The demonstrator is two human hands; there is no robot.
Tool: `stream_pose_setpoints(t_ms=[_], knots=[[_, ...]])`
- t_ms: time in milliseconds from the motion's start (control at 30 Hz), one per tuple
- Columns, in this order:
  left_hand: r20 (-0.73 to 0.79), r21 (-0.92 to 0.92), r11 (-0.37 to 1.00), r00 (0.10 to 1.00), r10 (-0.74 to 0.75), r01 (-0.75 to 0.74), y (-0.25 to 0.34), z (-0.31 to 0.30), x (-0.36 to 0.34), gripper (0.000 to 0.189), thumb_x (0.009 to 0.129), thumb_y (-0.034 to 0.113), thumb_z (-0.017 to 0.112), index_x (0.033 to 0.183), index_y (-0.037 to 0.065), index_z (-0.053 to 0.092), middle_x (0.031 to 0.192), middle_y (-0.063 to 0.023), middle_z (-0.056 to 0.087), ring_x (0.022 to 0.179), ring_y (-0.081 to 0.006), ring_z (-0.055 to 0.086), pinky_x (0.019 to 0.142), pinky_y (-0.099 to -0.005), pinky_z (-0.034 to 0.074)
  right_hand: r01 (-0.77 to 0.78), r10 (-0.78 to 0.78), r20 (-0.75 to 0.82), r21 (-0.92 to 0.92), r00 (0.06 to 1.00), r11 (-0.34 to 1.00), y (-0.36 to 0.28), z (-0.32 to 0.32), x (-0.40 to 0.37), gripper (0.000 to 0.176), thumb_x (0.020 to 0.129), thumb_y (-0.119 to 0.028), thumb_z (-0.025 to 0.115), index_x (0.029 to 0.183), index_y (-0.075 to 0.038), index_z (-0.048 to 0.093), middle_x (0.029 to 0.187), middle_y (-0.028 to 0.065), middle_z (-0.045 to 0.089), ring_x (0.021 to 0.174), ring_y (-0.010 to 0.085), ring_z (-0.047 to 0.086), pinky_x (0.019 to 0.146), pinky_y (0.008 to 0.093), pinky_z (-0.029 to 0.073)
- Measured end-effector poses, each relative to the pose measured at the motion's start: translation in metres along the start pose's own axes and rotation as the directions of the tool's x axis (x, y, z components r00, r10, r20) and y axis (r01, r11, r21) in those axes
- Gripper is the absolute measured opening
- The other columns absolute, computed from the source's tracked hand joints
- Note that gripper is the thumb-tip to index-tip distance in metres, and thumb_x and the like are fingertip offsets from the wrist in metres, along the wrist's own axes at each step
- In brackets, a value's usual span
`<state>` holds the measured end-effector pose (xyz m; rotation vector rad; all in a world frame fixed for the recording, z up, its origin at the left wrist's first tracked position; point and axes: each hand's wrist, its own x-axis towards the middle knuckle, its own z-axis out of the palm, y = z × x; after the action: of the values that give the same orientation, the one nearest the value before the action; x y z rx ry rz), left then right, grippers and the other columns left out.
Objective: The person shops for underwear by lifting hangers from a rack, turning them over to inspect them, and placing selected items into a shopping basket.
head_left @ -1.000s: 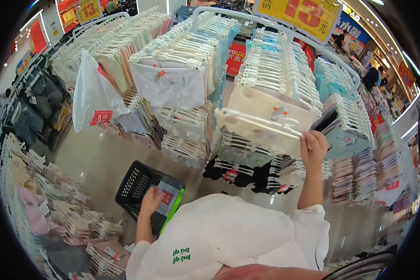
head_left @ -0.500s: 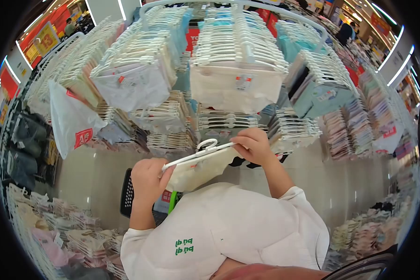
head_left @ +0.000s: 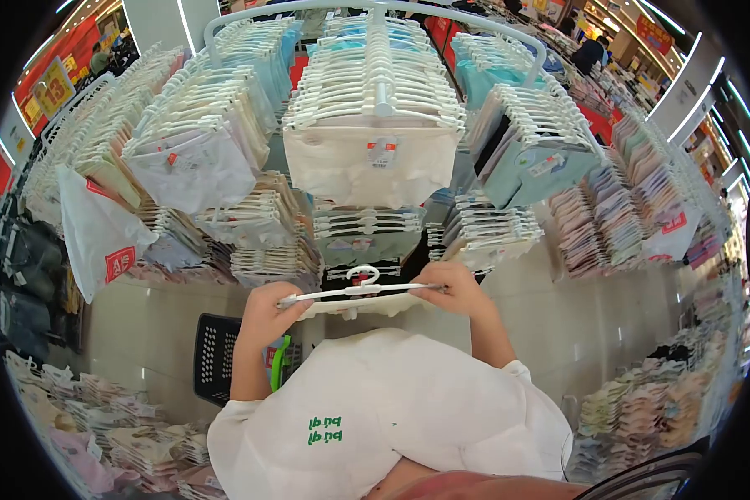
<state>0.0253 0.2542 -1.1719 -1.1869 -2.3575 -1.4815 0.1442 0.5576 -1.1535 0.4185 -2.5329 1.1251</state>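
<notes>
A: Grip check, left hand (head_left: 267,315)?
B: Closed on one end of the white hanger (head_left: 360,289). Right hand (head_left: 457,287) pinches the other end.
A: Hanger where?
B: Held level, cream garment (head_left: 354,307) hanging under it, above and right of the black basket (head_left: 215,358), not touching it.

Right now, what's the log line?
left hand: holds hanger end | right hand: holds other end | cream garment: hangs below | basket: on floor
</notes>
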Motion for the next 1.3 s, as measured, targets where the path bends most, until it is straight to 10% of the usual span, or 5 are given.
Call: stream_pose_setpoints(t_ms=[67,167,367,767,1300], knots=[[0.237,-0.073,0.992,0.968,-0.085,0.105,-0.001,0.005,0.010,0.019,0.073,0.014,0.064,0.086,0.000,0.061,0.076,-0.0116,0.060,0.070,-0.0226,0.058,0.065,-0.0291,0.044,0.025,-0.025,-0.002,-0.020,1.000,0.999,0.005,-0.008,-0.011,0.010,0.072,-0.010,0.067,0.078,-0.002,0.064,0.069,0.0075,0.058,0.062,0.0212,0.056,0.052,0.0293,0.044],[0.021,-0.454,0.890,0.999,0.044,-0.030,-0.010,0.027,0.034,0.035,0.075,0.016,0.063,0.105,-0.001,0.054,0.093,-0.0138,0.060,0.087,-0.0250,0.057,0.079,-0.0300,0.043,0.066,-0.074,-0.101,-0.081,0.992,0.995,0.011,-0.026,-0.034,0.010,0.071,-0.010,0.067,0.078,-0.002,0.065,0.067,0.0071,0.057,0.062,0.0210,0.055,0.053,0.0298,0.042],[-0.345,0.479,0.824,0.798,0.494,-0.303,0.035,0.013,0.144,0.056,0.073,0.012,0.062,0.124,0.002,0.040,0.121,-0.0170,0.046,0.112,-0.0314,0.044,0.096,-0.0368,0.032,-0.095,0.084,-0.274,-0.027,0.958,0.995,0.022,-0.048,-0.091,0.010,0.067,-0.002,0.068,0.077,-0.002,0.064,0.070,0.0066,0.057,0.063,0.0182,0.054,0.054,0.0281,0.040],[-0.165,0.712,0.548,0.653,0.739,-0.440,0.027,0.014,0.231,0.019,0.071,0.009,0.062,0.090,0.007,0.059,0.090,-0.0059,0.058,0.085,-0.0241,0.055,0.073,-0.0348,0.042,-0.255,0.148,-0.683,-0.057,0.715,0.965,0.022,-0.075,-0.168,0.009,0.066,0.001,0.065,0.074,0.002,0.061,0.069,0.0071,0.055,0.063,0.0141,0.049,0.056,0.0250,0.037],[-0.197,0.282,0.850,0.840,0.505,-0.445,0.057,0.003,0.205,0.015,0.073,0.009,0.065,0.086,0.004,0.061,0.079,-0.0086,0.062,0.070,-0.0195,0.062,0.063,-0.0285,0.050,-0.103,0.078,-0.625,-0.004,0.777,0.995,0.012,-0.060,-0.135,0.011,0.065,-0.001,0.067,0.073,0.002,0.060,0.066,0.0059,0.053,0.062,0.0152,0.048,0.055,0.0259,0.035]])
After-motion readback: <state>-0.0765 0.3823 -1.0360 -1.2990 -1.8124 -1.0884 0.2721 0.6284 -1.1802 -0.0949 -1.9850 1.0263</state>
